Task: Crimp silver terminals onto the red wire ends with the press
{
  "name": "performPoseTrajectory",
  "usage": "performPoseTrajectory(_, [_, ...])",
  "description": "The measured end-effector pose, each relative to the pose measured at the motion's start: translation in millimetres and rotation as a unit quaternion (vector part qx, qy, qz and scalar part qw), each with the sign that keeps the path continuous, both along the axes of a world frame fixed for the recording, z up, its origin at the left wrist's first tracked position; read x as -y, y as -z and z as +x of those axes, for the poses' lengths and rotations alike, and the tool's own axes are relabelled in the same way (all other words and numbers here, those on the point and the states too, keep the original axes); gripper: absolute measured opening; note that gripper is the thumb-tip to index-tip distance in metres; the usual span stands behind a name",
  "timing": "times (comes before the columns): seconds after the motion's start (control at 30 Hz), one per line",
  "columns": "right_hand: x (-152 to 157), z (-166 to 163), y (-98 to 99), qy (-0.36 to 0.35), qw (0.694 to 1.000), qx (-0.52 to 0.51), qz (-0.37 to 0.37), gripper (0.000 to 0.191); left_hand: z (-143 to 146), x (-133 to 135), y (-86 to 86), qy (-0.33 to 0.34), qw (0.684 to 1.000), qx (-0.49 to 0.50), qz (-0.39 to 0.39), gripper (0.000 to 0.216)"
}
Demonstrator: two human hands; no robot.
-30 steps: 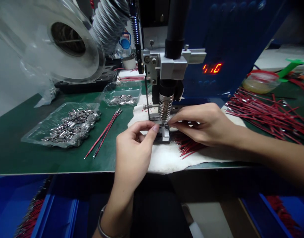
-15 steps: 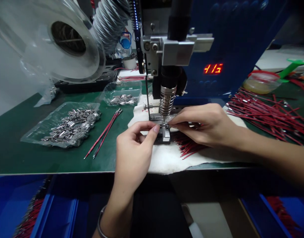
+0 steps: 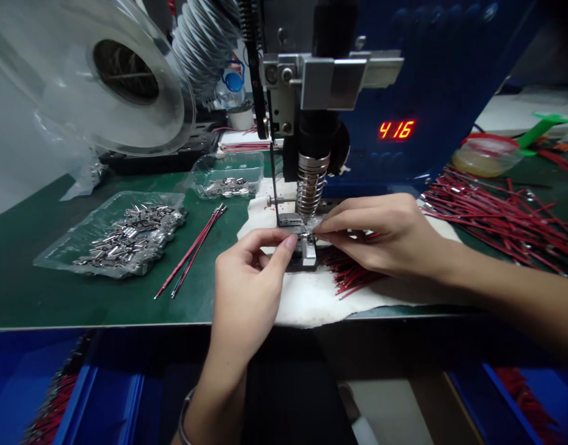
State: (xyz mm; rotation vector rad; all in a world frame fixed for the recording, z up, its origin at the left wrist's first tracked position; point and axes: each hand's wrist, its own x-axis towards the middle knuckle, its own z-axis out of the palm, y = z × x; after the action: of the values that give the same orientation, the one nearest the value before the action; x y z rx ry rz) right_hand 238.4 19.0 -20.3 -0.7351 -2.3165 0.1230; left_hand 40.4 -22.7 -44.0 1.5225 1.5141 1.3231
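My left hand (image 3: 249,281) and my right hand (image 3: 376,232) meet at the small metal die (image 3: 306,250) under the press head (image 3: 311,179) of a blue machine. Thumb and forefinger of each hand pinch a small part at the die; it is too small to tell what it is. A bundle of red wires (image 3: 351,272) lies under my right hand on a white cloth (image 3: 311,296). The press head with its coiled spring hangs just above my fingertips.
A clear tray of small metal sleeves (image 3: 121,238) lies at the left, with a smaller clear tray (image 3: 228,179) behind it. Two red-and-black wires (image 3: 191,250) lie between. Many red wires (image 3: 501,213) are heaped at the right. The red display (image 3: 395,130) reads 416. Blue bins (image 3: 102,402) sit below the table edge.
The press head has risen from the die. The display has changed to 416. My hands have stayed pinched at the die.
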Motion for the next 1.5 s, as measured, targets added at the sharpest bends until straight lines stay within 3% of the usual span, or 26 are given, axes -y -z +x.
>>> performPoseTrajectory(1.5, [-3.1, -2.9, 3.9, -0.014, 1.000, 0.016, 0.012, 0.016, 1.8, -2.3, -0.2, -0.007, 1.000, 0.009, 0.005, 0.017])
